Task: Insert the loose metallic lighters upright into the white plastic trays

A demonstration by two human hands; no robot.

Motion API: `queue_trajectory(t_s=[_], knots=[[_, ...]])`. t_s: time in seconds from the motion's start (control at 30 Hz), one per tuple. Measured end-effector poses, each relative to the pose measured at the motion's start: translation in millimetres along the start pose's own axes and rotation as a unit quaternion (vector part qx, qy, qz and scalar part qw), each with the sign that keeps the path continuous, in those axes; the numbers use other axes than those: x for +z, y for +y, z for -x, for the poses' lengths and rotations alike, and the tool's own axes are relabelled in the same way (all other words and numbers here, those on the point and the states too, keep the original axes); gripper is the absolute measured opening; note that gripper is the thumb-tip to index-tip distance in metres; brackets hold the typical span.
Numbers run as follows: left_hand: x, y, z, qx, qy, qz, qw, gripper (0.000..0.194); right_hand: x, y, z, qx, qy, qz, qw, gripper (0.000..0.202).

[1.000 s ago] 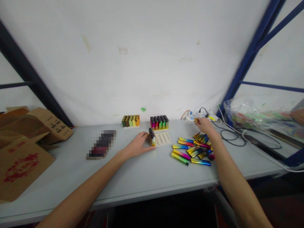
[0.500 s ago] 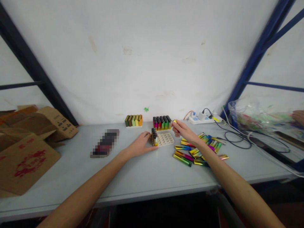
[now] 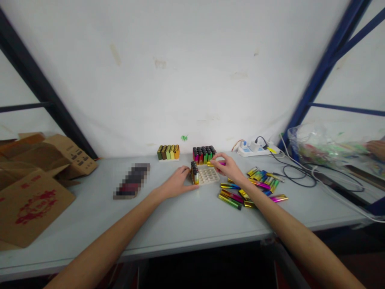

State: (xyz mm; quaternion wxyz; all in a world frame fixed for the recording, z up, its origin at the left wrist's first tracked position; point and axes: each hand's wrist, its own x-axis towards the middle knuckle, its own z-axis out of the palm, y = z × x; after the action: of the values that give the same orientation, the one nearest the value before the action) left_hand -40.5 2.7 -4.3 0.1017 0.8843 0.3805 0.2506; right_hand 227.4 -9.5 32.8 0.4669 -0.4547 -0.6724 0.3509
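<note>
Gold-and-magenta shiny lighter lies pinched in the right hand's grip near the white plastic gridded tray, whose end, bearing upright black-topped lighters, the left hand's grip clasps, apparently for steadiness

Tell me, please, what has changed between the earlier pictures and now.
The right hand moved left, from near the power strip to the far right corner of the white tray, with a gold-and-magenta lighter in its grip. The left hand stayed at the tray's left end, beside the upright lighters; the two filled trays behind stayed put.
</note>
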Motion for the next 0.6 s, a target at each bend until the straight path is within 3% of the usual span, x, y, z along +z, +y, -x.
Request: queue_trajectory(t_s=[0.2, 0.37, 0.6], knots=[[-0.1, 1, 0, 0.002, 0.01, 0.003, 1.0, 0.063, -1, 8, -5, -0.042, 0.036, 0.083, 0.995, 0.052], [-0.3, 1, 0, 0.002, 0.007, -0.001, 1.0, 0.062, 4, 11, -7, -0.083, 0.004, 0.07, 0.994, 0.05], [-2.0, 1, -1, 0.001, 0.0, 0.009, 1.0, 0.064, 12, 5, 0, -0.039, -0.072, -0.026, 0.996, 0.047]])
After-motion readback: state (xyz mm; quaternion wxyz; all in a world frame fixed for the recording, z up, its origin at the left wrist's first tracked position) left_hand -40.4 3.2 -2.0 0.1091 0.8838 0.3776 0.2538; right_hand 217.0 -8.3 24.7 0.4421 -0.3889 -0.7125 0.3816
